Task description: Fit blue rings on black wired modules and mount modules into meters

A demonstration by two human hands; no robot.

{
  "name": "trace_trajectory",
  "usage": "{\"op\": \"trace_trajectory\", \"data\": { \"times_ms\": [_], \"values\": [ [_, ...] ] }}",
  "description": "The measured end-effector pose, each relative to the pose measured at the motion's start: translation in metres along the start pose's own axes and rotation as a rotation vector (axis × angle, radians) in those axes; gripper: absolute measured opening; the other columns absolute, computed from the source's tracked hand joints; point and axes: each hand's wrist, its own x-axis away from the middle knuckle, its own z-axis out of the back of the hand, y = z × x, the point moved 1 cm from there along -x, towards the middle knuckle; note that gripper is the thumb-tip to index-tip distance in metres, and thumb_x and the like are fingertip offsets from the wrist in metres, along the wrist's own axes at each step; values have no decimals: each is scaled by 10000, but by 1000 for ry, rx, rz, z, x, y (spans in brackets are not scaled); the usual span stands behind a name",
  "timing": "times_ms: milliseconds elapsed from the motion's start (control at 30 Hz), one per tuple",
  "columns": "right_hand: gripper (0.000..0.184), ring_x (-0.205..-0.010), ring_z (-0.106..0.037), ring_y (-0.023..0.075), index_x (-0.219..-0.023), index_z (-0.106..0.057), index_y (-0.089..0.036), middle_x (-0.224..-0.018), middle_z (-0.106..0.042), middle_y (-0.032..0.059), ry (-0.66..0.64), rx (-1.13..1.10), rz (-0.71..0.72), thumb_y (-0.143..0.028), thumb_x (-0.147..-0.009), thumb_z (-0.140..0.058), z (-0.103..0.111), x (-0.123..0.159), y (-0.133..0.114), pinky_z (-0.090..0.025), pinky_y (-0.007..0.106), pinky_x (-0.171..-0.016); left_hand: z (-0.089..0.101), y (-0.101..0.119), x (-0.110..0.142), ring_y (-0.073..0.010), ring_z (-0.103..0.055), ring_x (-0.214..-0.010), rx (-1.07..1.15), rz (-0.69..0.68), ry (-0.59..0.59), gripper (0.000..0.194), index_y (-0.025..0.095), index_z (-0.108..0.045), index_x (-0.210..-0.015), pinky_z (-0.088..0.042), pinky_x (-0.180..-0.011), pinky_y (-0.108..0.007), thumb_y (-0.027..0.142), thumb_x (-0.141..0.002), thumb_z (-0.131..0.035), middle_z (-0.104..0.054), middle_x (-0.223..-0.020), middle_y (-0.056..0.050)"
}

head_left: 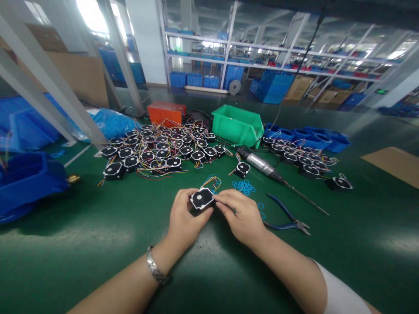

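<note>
A small black square motor with white corners and a pale round centre sits in my left hand, its thumb and fingers gripping the sides. Thin coloured wires loop out from its far side. My right hand is closed in a pinch at the motor's right edge; what lies between those fingertips is hidden. Blue rubber rings lie loose just beyond my right hand. To its right, blue-handled cutting pliers rest with the handles spread.
Many similar wired motors crowd the back left, with more motors at the right. An electric screwdriver points toward the front right. Behind stand a green bin and an orange box. A blue container is at left.
</note>
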Motion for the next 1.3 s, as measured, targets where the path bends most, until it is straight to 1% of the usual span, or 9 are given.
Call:
{"op": "trace_trajectory", "data": {
  "times_ms": [100, 267, 367, 533, 667, 767, 933, 1133, 1300],
  "values": [
    [271, -870, -513, 77, -1021, -560, -159, -972, -551, 17, -90, 66, -83, -129, -765, -476, 6, -6, 11, -418, 179, -794, 2, -6, -5, -179, -547, -801, 207, 167, 35, 407, 165, -488, -922, -429, -728, -310, 203, -555, -661, -550, -868, -43],
    [116, -818, -499, 113, -793, -620, -181, -845, -553, 12, -331, 408, -401, -153, -725, -531, 24, -16, 52, -383, 225, -759, 3, -9, -9, -152, -540, -772, 391, 348, -39, 483, 161, -524, -919, -399, -740, -277, 114, -469, -693, -568, -849, -17],
    [104, -793, -491, 139, -792, -620, -193, -817, -542, 31, -487, 554, -414, -213, -717, -550, 23, -15, 68, -356, 238, -706, -1, -5, -7, -116, -524, -723, 574, 423, -152, 496, 172, -522, -895, -389, -697, -231, 55, -443, -688, -565, -794, 19],
    [105, -764, -480, 148, -731, -582, -156, -789, -527, 51, -563, 643, -354, -183, -746, -482, 11, -10, 73, -315, 234, -660, -3, 0, -4, -94, -509, -697, 794, 529, -242, 538, 180, -517, -903, -386, -683, -219, -2, -420, -670, -566, -803, 29],
    [102, -732, -470, 114, -754, -526, -117, -768, -527, 51, -439, 544, -372, -135, -773, -428, 14, -12, 62, -309, 209, -647, -2, -1, -4, -82, -502, -714, 798, 562, -239, 564, 178, -532, -912, -371, -656, -180, -25, -402, -663, -576, -824, 30],
    [70, -639, -468, 68, -776, -513, -121, -703, -537, 6, -315, 247, -466, -140, -775, -446, 25, -17, 41, -322, 167, -590, -3, -3, -4, -77, -497, -699, 745, 544, -225, 549, 179, -538, -902, -366, -639, -173, -25, -407, -657, -577, -800, 38],
    [49, -619, -507, 47, -687, -590, -143, -665, -566, -30, -387, -215, -396, -152, -709, -547, 32, -19, 3, -380, 142, -590, -5, 0, -2, -96, -511, -675, 671, 502, -210, 516, 176, -543, -879, -378, -639, -204, -11, -410, -650, -576, -765, 33],
    [123, -732, -522, 45, -768, -618, -163, -766, -574, -11, -94, -129, -158, -108, -738, -512, 15, -10, 1, -405, 140, -683, -5, 0, 1, -99, -507, -678, 579, 433, -308, 494, 173, -562, -875, -379, -658, -214, -8, -424, -654, -577, -768, 29],
    [77, -716, -518, 51, -761, -582, -155, -757, -571, -17, -30, -29, -90, -117, -742, -517, 8, -6, 8, -401, 152, -671, -5, -2, 2, -100, -506, -691, 536, 398, -388, 489, 188, -562, -896, -375, -657, -212, -4, -453, -640, -575, -792, 29]
  ]
}}
